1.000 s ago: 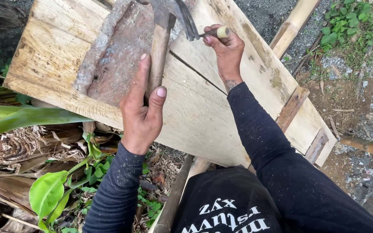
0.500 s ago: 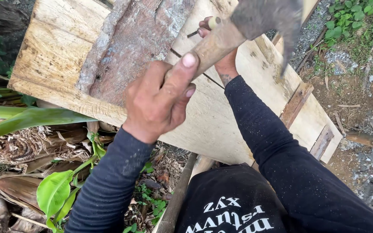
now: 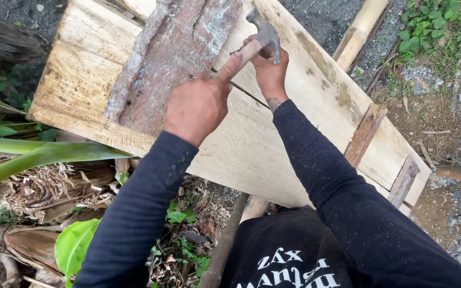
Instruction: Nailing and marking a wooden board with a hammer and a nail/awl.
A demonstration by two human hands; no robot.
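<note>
While the left hand (image 3: pixel 198 104) clasps the hammer (image 3: pixel 257 42), the right hand (image 3: pixel 269 69) pinches something unclear.

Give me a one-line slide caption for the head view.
Left hand swings a hammer while right hand steadies against the plank.

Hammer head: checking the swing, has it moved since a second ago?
Yes. The hammer head has swung rightward, off the bark slab, now above the right hand.
</note>
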